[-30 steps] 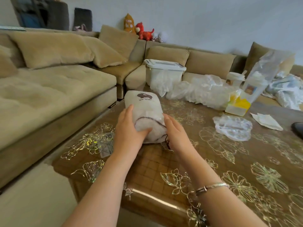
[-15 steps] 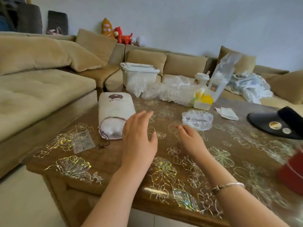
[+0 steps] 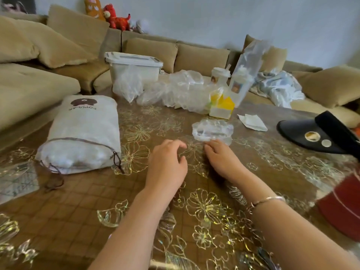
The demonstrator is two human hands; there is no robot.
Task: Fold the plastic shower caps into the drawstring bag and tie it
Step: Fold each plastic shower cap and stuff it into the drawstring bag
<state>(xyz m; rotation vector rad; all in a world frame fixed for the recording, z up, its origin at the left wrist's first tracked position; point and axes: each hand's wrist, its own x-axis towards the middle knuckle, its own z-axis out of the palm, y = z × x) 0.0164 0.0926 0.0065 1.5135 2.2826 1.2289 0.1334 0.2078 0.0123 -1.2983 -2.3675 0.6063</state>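
A stuffed white drawstring bag point(image 3: 81, 133) lies on its side at the table's left, its mouth toward me and brown cords trailing onto the table. A crumpled clear shower cap point(image 3: 212, 130) lies in the middle of the table. My right hand point(image 3: 222, 158) rests just in front of it, fingertips at its near edge, holding nothing. My left hand point(image 3: 167, 162) hovers beside the right one, fingers loosely bent and empty. A heap of clear plastic caps point(image 3: 175, 90) sits at the table's far edge.
A lidded white box point(image 3: 134, 65) stands behind the heap on the sofa. Cups and a yellow carton in a clear bag point(image 3: 229, 92) stand at the back. A folded tissue point(image 3: 252, 121), a black visor point(image 3: 319, 137) and a red container point(image 3: 344, 207) lie on the right.
Both hands have let go of the drawstring bag and moved right toward the single shower cap. The bag stays at the left.
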